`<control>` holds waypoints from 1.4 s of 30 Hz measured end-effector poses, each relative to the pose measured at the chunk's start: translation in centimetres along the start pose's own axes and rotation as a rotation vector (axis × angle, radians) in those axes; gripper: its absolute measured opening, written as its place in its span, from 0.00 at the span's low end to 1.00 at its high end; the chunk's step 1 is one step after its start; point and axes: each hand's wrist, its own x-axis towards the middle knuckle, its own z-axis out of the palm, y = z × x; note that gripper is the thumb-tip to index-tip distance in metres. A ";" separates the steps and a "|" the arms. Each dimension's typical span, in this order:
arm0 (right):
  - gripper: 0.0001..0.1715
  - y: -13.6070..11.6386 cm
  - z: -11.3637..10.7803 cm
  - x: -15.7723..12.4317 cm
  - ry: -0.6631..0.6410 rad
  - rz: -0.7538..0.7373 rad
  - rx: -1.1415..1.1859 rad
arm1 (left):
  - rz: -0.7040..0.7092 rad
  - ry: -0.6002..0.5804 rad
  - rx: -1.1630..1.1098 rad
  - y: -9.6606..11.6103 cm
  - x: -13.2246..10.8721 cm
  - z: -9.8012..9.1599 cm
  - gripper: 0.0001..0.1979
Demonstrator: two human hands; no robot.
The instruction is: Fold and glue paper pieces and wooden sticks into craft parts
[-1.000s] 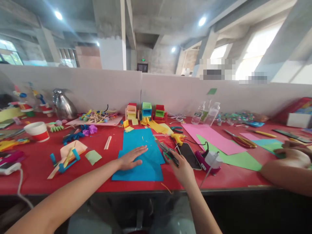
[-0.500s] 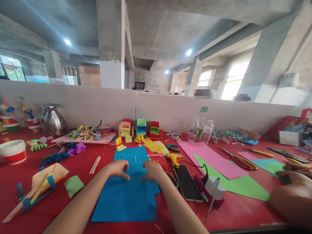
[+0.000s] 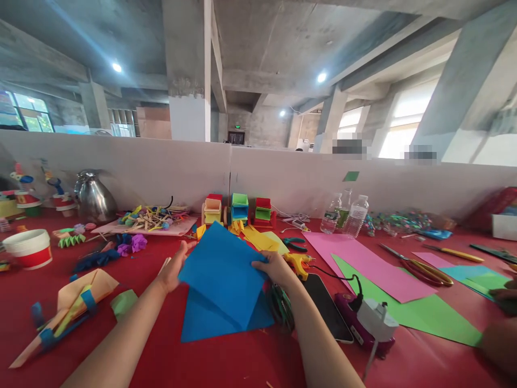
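A blue paper sheet [image 3: 226, 275] is raised at a tilt in front of me. Under it, a second blue layer [image 3: 197, 323] shows on the table; I cannot tell whether the two are joined. My right hand [image 3: 277, 268] is closed on the raised sheet's right corner, thumb on top. At the left edge my left hand [image 3: 175, 267] touches the paper with fingers stretched out; part of it is hidden. Beside my right wrist lies a dark green-handled tool [image 3: 281, 307], partly covered. A yellow glue gun [image 3: 299, 264] rests just beyond that wrist.
Right of me lie a black phone [image 3: 329, 310], a purple power strip [image 3: 347, 323], pink paper [image 3: 363, 264], green paper [image 3: 428, 318] and scissors [image 3: 420, 264]. Small paper-covered models [image 3: 240, 210] stand behind. A stick-and-paper piece [image 3: 76, 307] lies left. Another person's hand [image 3: 503, 302] is far right.
The blue paper lay flat under both hands; now a sheet is lifted and turned at an angle. My right hand has closed on its corner, and my left hand has moved left.
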 end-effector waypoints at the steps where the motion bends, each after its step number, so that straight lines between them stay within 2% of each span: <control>1: 0.19 0.3 -0.3 -0.2 0.029 0.002 0.081 | -0.002 -0.046 -0.081 -0.1 0.0 0.1 0.40; 3: 0.21 0.9 -0.5 -0.3 0.080 0.002 0.229 | 0.029 -0.161 -0.177 -0.3 -0.2 0.5 0.42; 5: 0.21 1.2 -0.4 -0.2 0.118 0.000 0.347 | 0.061 -0.181 -0.200 -0.6 -0.3 1.3 0.40; 9: 0.19 1.8 0.4 0.4 0.145 0.004 0.496 | 0.075 -0.036 -0.115 -1.2 -0.2 3.0 0.24; 11: 0.19 2.1 0.6 0.7 0.154 0.007 0.546 | 0.062 0.042 -0.087 -1.7 0.2 3.3 0.20; 16: 0.17 2.8 0.1 0.9 0.280 -0.024 0.643 | 0.040 0.245 0.017 -2.6 0.9 2.3 0.15; 18: 0.17 2.9 -0.4 0.7 0.330 -0.044 0.656 | 0.088 0.347 0.053 -2.5 1.0 1.8 0.20; 21: 0.18 2.8 -0.6 0.5 0.360 -0.086 0.630 | 0.222 0.467 0.060 -2.0 0.9 1.8 0.36; 23: 0.18 2.4 -0.4 0.4 0.371 -0.135 0.582 | 0.296 0.409 0.017 -1.6 0.7 2.3 0.37; 26: 0.18 1.3 0.5 0.2 0.425 -0.236 0.472 | 0.324 0.187 -0.082 -1.1 0.2 3.5 0.37; 29: 0.16 -0.2 2.3 -0.3 0.499 -0.360 0.334 | 0.332 0.010 -0.193 -0.9 -0.7 4.5 0.42; 31: 0.14 -1.2 4.2 -0.7 0.469 -0.463 0.217 | 0.307 -0.108 -0.346 -0.9 -1.2 5.0 0.45; 32: 0.13 -1.6 5.2 -1.0 0.414 -0.530 0.131 | 0.261 -0.140 -0.442 -1.1 -1.3 5.1 0.45; 34: 0.18 -2.2 7.3 -1.4 0.283 -0.760 -0.345 | 0.122 -0.128 -0.607 -1.4 -1.3 5.2 0.37; 36: 0.20 -2.6 8.7 -1.8 0.227 -0.865 -0.590 | 0.011 -0.068 -0.676 -1.7 -1.0 4.9 0.23; 39: 0.27 -2.8 8.6 -2.1 0.179 -0.854 -0.714 | -0.060 -0.043 -0.710 -1.6 -0.4 4.1 0.09; 41: 0.30 -2.6 7.8 -2.1 0.189 -0.813 -0.728 | -0.110 -0.057 -0.734 -1.2 -0.4 3.5 0.08; 42: 0.27 -2.5 7.3 -2.0 0.200 -0.799 -0.716 | -0.135 -0.070 -0.743 -1.0 -0.5 3.4 0.08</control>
